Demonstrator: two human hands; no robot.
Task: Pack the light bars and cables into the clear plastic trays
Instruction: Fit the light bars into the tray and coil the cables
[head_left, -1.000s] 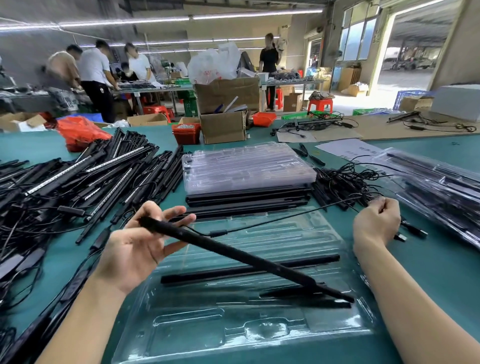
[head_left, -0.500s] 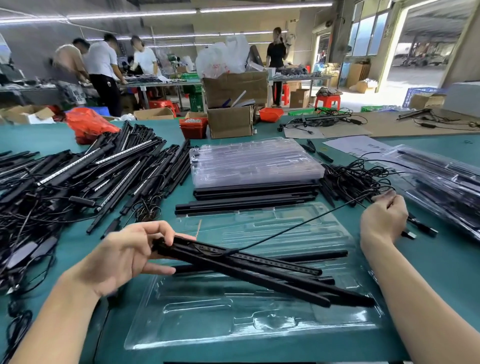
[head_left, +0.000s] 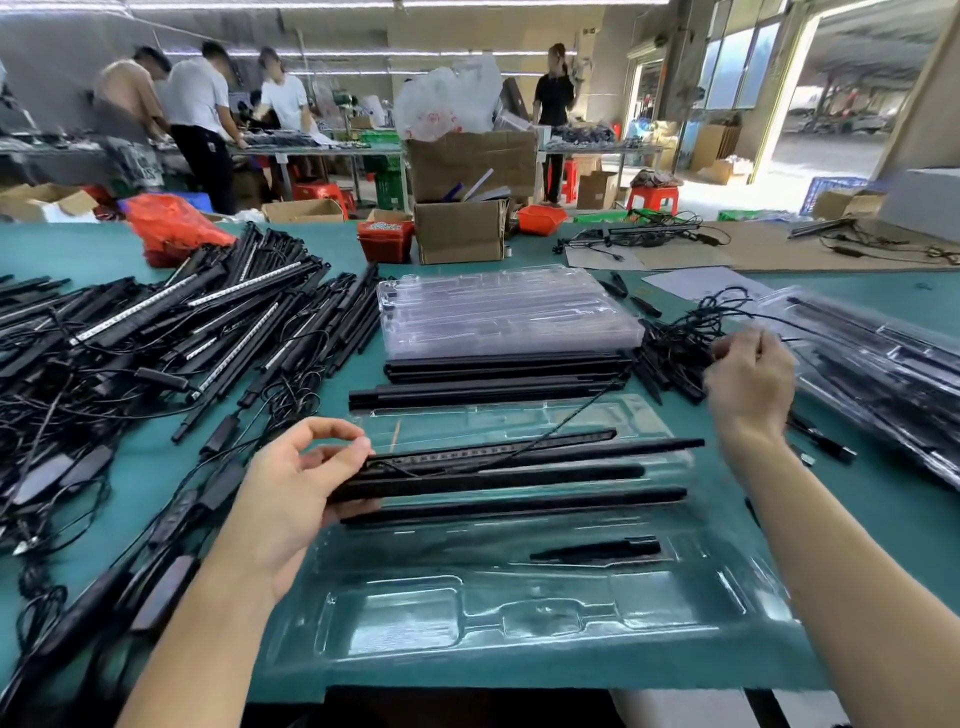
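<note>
On the green counter (head_left: 130, 467), a heap of loose light bars (head_left: 171, 338) lies at 9 o'clock. The left hand (head_left: 301, 493) curls round the ends of two light bars (head_left: 493, 457) over the clear tray (head_left: 519, 623), which holds two more bars in its slots; half a second ago they slanted, now they lie level. At 12, stacked empty trays (head_left: 504, 312). The right hand (head_left: 750, 384) pinches the cable (head_left: 571, 415), raised higher than before; filled trays (head_left: 883, 374) at 3.
</note>
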